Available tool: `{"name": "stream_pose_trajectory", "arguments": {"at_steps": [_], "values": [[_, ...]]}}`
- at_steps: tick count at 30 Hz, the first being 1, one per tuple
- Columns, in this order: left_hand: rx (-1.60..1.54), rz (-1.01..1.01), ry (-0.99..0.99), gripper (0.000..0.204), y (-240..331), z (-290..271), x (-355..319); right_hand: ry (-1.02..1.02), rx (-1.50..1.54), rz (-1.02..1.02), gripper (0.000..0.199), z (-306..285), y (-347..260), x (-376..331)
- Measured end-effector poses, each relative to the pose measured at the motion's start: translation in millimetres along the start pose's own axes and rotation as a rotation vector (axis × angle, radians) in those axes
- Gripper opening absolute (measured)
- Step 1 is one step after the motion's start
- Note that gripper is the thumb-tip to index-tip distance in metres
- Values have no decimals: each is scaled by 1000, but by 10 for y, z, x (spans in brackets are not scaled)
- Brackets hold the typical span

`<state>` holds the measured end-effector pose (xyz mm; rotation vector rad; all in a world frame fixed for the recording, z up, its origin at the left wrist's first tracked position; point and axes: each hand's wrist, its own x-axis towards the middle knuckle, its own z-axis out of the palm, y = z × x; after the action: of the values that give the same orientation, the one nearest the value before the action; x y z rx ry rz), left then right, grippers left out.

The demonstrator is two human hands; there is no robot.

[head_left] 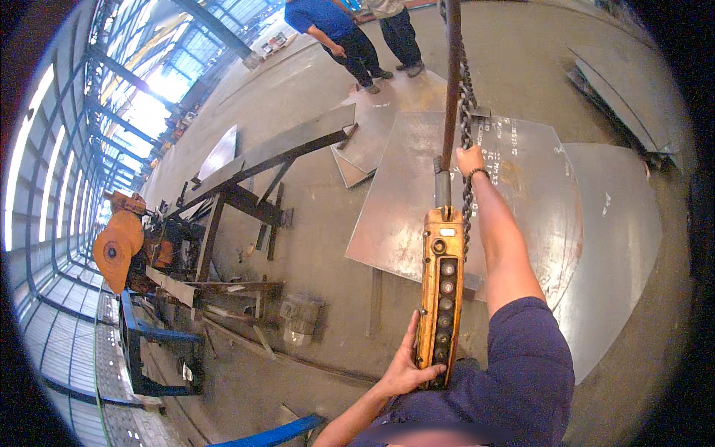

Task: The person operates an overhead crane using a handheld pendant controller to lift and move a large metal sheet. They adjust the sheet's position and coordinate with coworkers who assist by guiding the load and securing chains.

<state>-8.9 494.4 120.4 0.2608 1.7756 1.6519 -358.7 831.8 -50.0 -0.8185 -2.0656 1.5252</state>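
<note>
A long yellow pendant control (pixel 432 283) with a column of dark round buttons hangs upright in front of me from a thick brown cable (pixel 451 89). My left hand (pixel 406 369) is closed round its lower end, the thumb lying across the lowest buttons. Out ahead, my right hand (pixel 471 160) grips a heavy steel chain (pixel 466 112) that runs down just behind the cable. Beneath the chain lies a large metal plate (pixel 402 201) with white markings. The chain's lower end is hidden behind the pendant control.
Another grey plate (pixel 618 223) lies at the right, and stacked plates (pixel 625 97) sit farther back. Two people stand at the far side, one in a blue shirt (pixel 328 16). A steel frame (pixel 246 201) and an orange machine (pixel 119 246) occupy the left. A blue bar (pixel 279 432) is near me.
</note>
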Motion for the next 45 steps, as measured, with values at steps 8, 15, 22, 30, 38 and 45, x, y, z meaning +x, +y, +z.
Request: {"name": "stream_pose_trajectory", "arguments": {"at_steps": [8, 15, 22, 30, 38, 45], "values": [[-87, 2, -59, 116, -105, -64, 39, 26, 27, 14, 34, -98, 155, 49], [63, 51, -112, 117, -164, -216, 58, 80, -61, 39, 33, -170, 416, 232], [-36, 2, -148, 117, -326, -253, 92, 123, -107, 54, 37, -361, 759, 453], [-131, -17, -163, 115, -197, -218, 24, 183, -131, -28, 33, -687, 617, 195], [-133, -151, -150, 119, -177, -261, 30, -78, -437, 89, 38, -789, 849, 490], [-61, 12, -86, 121, -239, -234, 91, 139, -120, 21, 36, -829, 498, 363]]}}
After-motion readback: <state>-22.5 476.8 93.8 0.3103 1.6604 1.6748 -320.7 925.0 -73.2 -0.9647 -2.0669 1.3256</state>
